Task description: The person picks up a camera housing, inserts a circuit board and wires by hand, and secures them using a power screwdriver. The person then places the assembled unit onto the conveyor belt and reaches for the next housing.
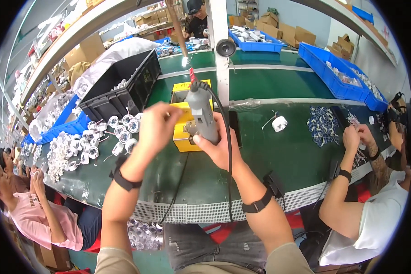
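Observation:
My right hand (226,148) is wrapped round a grey corded electric screwdriver (200,107), held upright over the table's middle. Its black cord loops down past my wrist, and a red coiled piece rises from its top. Behind and below it stands a yellow box (187,145) with an open top and a small metal fitting at the front. To the left of the tool, my left hand (156,128) is raised with its fingers curled together; whatever they pinch is too small to make out. Several round white parts with clear lenses (123,132) lie left of that hand.
A black crate (123,93) stands at the back left, beside a heap of white parts (71,150). One white round part with a wire (279,123) lies to the right. Beyond are small blue-and-white pieces (323,125), a co-worker's hands (357,137) and a blue tray (338,77).

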Demonstrator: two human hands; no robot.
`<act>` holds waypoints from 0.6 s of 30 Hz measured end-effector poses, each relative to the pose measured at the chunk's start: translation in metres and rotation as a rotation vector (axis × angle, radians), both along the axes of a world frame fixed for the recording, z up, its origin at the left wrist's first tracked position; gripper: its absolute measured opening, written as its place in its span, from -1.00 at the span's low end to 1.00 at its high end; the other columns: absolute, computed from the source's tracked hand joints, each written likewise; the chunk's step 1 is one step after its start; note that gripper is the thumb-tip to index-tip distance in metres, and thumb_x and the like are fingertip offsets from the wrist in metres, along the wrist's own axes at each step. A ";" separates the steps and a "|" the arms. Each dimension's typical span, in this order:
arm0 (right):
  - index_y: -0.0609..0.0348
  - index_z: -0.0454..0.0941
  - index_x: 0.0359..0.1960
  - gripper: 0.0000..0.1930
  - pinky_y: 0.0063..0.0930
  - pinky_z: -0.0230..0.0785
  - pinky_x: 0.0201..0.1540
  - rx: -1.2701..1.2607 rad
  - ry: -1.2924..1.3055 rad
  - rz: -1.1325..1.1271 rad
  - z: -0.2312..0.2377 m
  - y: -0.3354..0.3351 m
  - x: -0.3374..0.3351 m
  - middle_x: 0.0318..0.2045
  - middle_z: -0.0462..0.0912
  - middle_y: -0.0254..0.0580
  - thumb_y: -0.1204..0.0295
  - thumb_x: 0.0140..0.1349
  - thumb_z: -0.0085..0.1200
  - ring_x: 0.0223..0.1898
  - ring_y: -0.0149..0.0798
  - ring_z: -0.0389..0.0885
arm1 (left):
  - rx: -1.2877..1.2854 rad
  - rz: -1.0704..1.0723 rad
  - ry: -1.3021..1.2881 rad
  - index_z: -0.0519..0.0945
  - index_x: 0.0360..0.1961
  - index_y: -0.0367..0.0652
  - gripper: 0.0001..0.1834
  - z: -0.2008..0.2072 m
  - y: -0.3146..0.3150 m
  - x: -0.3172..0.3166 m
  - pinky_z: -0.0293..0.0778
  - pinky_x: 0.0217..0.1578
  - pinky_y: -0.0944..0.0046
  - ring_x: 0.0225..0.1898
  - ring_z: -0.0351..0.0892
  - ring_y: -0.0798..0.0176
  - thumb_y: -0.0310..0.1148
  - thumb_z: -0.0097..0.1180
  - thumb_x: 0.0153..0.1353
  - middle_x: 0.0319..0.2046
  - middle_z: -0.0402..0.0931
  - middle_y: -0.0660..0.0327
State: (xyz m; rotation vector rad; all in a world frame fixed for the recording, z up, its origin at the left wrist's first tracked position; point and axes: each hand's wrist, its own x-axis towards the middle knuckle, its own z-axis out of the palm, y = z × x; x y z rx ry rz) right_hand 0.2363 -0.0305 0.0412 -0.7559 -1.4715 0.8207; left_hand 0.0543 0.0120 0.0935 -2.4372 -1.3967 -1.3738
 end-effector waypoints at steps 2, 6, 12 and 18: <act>0.29 0.28 0.16 -0.42 -0.43 0.35 0.06 -0.015 0.091 0.194 0.001 0.002 0.003 -0.04 0.52 -0.15 0.38 0.15 0.25 -0.02 -0.37 0.47 | -0.042 0.140 0.039 0.69 -0.38 -0.21 -0.88 0.024 0.026 0.003 0.52 -0.37 0.14 -0.45 0.64 -0.02 -0.41 0.25 0.06 -0.45 0.61 0.00; 0.30 0.45 0.02 -0.56 -0.41 0.34 0.09 0.174 0.076 0.039 0.004 0.023 0.029 -0.11 0.52 -0.24 0.25 0.23 0.20 -0.04 -0.30 0.51 | -0.046 0.025 0.200 0.64 -0.26 -0.25 -0.79 0.009 0.064 -0.032 0.47 -0.31 0.25 -0.41 0.60 0.23 -0.46 0.23 0.03 -0.43 0.63 0.10; 0.10 0.59 -0.09 -0.51 -0.20 0.35 0.13 -0.053 -0.884 -1.072 -0.039 0.047 0.181 -0.09 0.56 -0.02 0.12 -0.03 0.32 0.01 -0.01 0.52 | -0.033 0.047 -0.161 0.54 -0.29 -0.33 -0.88 -0.021 -0.005 -0.021 0.29 -0.48 0.36 -0.54 0.35 0.43 -0.48 0.14 0.20 -0.56 0.45 0.23; 0.22 0.62 -0.35 -0.56 -0.30 0.49 -0.24 -0.317 -0.555 -0.581 -0.007 0.029 0.113 -0.39 0.67 -0.03 0.04 0.01 0.32 -0.33 -0.10 0.67 | -0.679 -0.337 0.134 0.59 -0.49 -0.32 -0.87 -0.072 -0.071 -0.060 0.39 -0.53 0.41 -0.57 0.50 0.35 -0.52 0.08 0.18 -0.64 0.50 0.20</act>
